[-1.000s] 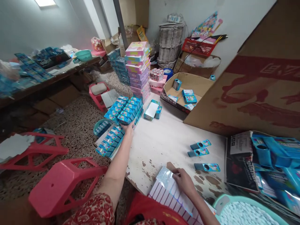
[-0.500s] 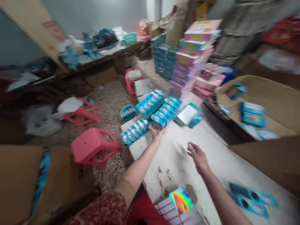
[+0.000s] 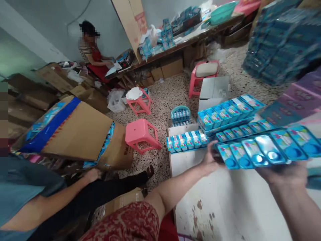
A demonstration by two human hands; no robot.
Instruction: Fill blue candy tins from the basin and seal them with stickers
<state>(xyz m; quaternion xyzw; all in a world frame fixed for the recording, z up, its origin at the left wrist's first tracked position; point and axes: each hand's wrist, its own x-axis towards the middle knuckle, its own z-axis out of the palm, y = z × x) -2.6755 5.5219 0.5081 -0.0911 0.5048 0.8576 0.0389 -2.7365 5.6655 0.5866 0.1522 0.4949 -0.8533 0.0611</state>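
A tray of blue packs, its row of small packs with round domes facing up, is raised above the white table. My left hand is closed on its left end. Under its right part my right hand supports it, fingers mostly hidden beneath. Just behind it a second filled blue tray lies across the table's far end, with another row of blue packs in front. A shorter row of similar packs sits at the table's left edge.
A pink stool stands left of the table, with another stool behind it. Large cartons and a seated co-worker's arm are at left. Another person works at the far bench. Wrapped blue stacks stand at back right.
My right hand, free before, has come to the tray of blue packs. Both hands now hold it, lifted and moved right from beside the other trays. The view has swung left.
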